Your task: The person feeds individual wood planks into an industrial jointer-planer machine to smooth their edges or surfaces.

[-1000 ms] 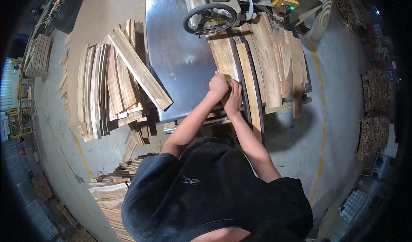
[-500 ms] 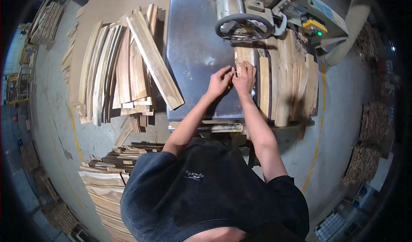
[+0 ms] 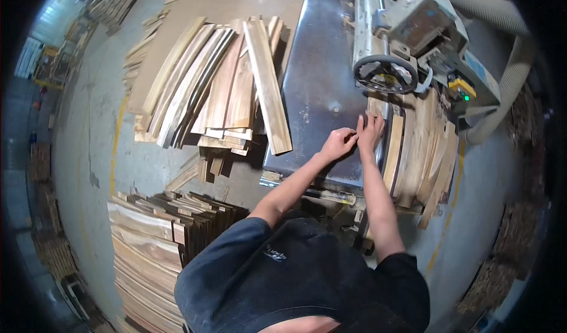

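My right hand [image 3: 370,133] lies over the near end of a narrow wooden board [image 3: 375,104] beside the metal rail [image 3: 387,123], its fingers stretched out and apart. Close against it on the left is my left hand [image 3: 338,144], fingers curled and pressed together near the right thumb. Whatever the left fingertips hold, if anything, is hidden. Both hands are over the dark metal machine table [image 3: 319,91]. Just beyond them, the black handwheel [image 3: 385,74] overhangs the far part of the board.
Boards [image 3: 227,91] are stacked left of the table, one lying angled onto its edge [image 3: 269,91]. More boards [image 3: 422,144] lie right of the rail. A larger stack [image 3: 144,250] stands at lower left. A ribbed hose [image 3: 514,91] curves behind the machine.
The camera view has shifted, so the machine and stacks appear farther right and lower. Both hands stay by the board's near end; my left fingers are more curled.
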`<action>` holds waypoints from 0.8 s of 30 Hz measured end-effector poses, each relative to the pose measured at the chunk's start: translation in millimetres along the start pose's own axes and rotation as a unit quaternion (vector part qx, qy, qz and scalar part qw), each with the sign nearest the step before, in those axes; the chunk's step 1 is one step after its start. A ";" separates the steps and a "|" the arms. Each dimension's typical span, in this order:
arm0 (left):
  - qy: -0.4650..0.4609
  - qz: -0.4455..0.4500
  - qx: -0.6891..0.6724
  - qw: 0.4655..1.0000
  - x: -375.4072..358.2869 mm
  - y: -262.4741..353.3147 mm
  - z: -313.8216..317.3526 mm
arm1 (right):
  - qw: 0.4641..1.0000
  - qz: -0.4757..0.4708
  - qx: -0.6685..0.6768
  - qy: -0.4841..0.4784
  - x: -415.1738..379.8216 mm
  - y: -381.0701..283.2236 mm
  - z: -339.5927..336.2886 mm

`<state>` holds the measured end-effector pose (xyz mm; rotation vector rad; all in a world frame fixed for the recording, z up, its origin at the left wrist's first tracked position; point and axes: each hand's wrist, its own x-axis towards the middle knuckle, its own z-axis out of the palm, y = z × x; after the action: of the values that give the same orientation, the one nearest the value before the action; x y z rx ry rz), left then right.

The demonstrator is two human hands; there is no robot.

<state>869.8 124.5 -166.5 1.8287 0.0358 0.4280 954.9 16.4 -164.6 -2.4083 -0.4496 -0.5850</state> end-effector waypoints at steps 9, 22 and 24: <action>0.274 -0.087 0.437 0.852 -33.5 24.2 -121.6 | 0.993 0.044 -0.050 -0.096 -149.4 -22.9 -81.0; 0.105 -0.255 -0.513 0.813 -122.3 87.5 -137.3 | 0.991 0.033 -0.035 -0.127 -182.1 -9.7 -90.4; 0.124 -0.245 -0.532 0.801 -150.1 59.8 -130.5 | 0.991 0.036 -0.022 -0.130 -184.5 -8.1 -92.0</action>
<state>678.4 190.5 -120.6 0.5918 0.3681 0.2222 768.1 -67.7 -188.4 -2.5424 -0.4604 -0.2532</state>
